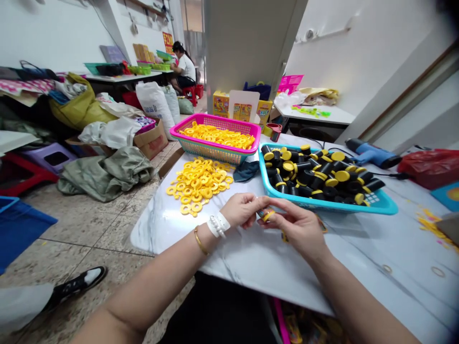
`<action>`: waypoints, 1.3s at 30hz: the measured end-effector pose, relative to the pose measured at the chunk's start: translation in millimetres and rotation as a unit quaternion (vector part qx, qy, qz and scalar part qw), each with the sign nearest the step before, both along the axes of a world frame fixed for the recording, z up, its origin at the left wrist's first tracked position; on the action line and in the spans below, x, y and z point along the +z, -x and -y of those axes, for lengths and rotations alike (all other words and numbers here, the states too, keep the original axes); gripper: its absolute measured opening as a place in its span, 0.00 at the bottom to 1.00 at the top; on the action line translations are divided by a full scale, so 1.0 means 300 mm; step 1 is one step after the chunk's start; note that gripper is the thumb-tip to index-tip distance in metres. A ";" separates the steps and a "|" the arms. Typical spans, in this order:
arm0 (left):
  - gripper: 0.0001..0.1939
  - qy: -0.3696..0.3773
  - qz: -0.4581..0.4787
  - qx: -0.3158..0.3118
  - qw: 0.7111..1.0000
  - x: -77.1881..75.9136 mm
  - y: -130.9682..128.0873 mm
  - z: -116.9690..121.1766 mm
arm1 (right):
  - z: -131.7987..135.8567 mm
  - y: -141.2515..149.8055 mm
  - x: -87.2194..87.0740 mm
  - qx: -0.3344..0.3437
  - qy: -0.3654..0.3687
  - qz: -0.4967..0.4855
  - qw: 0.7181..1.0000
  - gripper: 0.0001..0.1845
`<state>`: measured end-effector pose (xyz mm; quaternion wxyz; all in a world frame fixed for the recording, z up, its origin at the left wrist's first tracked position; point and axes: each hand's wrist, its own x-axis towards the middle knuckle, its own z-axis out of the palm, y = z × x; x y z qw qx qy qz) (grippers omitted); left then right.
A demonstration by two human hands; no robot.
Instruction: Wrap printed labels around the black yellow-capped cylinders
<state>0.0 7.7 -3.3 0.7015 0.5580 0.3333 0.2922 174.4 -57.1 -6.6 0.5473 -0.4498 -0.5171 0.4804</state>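
Note:
My left hand (241, 210) and my right hand (299, 228) meet above the front of the table. Between thumb and fingers, the right hand grips a small yellow-rimmed round piece (267, 216), partly covered by those fingers. The left hand's fingers are closed and bent right beside that piece; whatever they hold is hidden. To the left of the hands lies a loose pile of flat yellow rings (197, 184). Behind the right hand stands a turquoise basket (328, 204) full of black cylinders with yellow caps (324, 173).
A pink basket (215, 118) of yellow parts stacks on a teal one behind the ring pile. A dark cloth (246, 171) lies between the baskets. A blue heat gun (373, 154) and red plastic bag (432, 168) sit at the right. Another person (186, 67) sits far behind.

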 end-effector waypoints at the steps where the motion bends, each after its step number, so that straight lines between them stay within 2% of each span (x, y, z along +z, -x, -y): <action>1: 0.31 0.014 0.016 -0.004 1.000 -0.001 -0.003 0.002 | 0.006 0.002 0.004 -0.007 -0.028 0.009 1.000 0.13; 3: 0.31 0.061 0.081 -0.038 0.994 -0.001 -0.006 0.006 | 0.016 0.006 0.010 -0.031 -0.072 0.011 0.997 0.07; 5: 0.30 0.092 0.116 -0.072 0.986 0.000 -0.006 0.008 | 0.020 0.012 0.013 -0.052 -0.094 -0.001 0.994 0.05; 8: 0.29 0.087 0.083 -0.061 0.991 -0.006 -0.008 0.011 | 0.026 0.021 0.015 -0.057 -0.120 0.018 0.991 0.07; 11: 0.33 0.099 0.067 -0.069 0.990 -0.016 -0.017 0.025 | 0.058 0.025 0.010 -0.050 -0.155 0.107 0.981 0.13; 14: 0.33 0.138 0.075 -0.181 0.971 -0.022 -0.029 0.052 | 0.157 0.013 -0.005 -0.089 -0.174 0.142 0.970 0.13; 16: 0.33 0.148 0.059 -0.257 0.953 -0.024 -0.036 0.067 | 0.266 -0.013 -0.013 -0.114 -0.143 0.128 0.975 0.12; 17: 0.33 0.145 0.045 -0.271 0.951 -0.025 -0.039 0.071 | 0.330 -0.032 -0.015 -0.120 -0.118 0.127 0.978 0.12; 18: 0.33 0.137 0.030 -0.261 0.955 -0.026 -0.043 0.072 | 0.398 -0.056 -0.017 -0.124 -0.094 0.136 0.978 0.12; 20: 0.31 0.113 0.000 -0.193 0.975 -0.026 -0.051 0.067 | 0.534 -0.116 -0.024 -0.131 -0.055 0.188 0.972 0.12; 22: 0.25 0.089 -0.026 -0.126 0.988 -0.024 -0.060 0.058 | 0.655 -0.184 -0.040 -0.136 -0.028 0.275 0.952 0.11; 24: 0.18 0.067 -0.049 -0.097 0.992 -0.019 -0.067 0.053 | 0.744 -0.244 -0.066 -0.122 -0.033 0.385 0.914 0.10; 26: 0.14 0.035 -0.072 -0.081 0.994 -0.013 -0.069 0.055 | 0.788 -0.285 -0.088 -0.106 -0.074 0.490 0.862 0.08; 29: 0.11 -0.057 -0.118 -0.056 0.990 -0.008 -0.067 0.066 | 0.747 -0.297 -0.090 -0.115 -0.140 0.576 0.797 0.11; 32: 0.10 -0.139 -0.149 -0.058 0.977 -0.015 -0.061 0.071 | 0.575 -0.272 -0.068 -0.162 -0.196 0.581 0.773 0.15; 34: 0.10 -0.161 -0.165 -0.063 0.971 -0.024 -0.058 0.066 | 0.415 -0.255 -0.065 -0.194 -0.218 0.573 0.766 0.14; 36: 0.11 -0.166 -0.177 -0.063 0.968 -0.033 -0.055 0.057 | 0.264 -0.242 -0.077 -0.178 -0.195 0.579 0.771 0.13; 39: 0.12 -0.157 -0.178 -0.058 0.970 -0.043 -0.052 0.047 | 0.125 -0.227 -0.109 -0.142 -0.169 0.572 0.790 0.10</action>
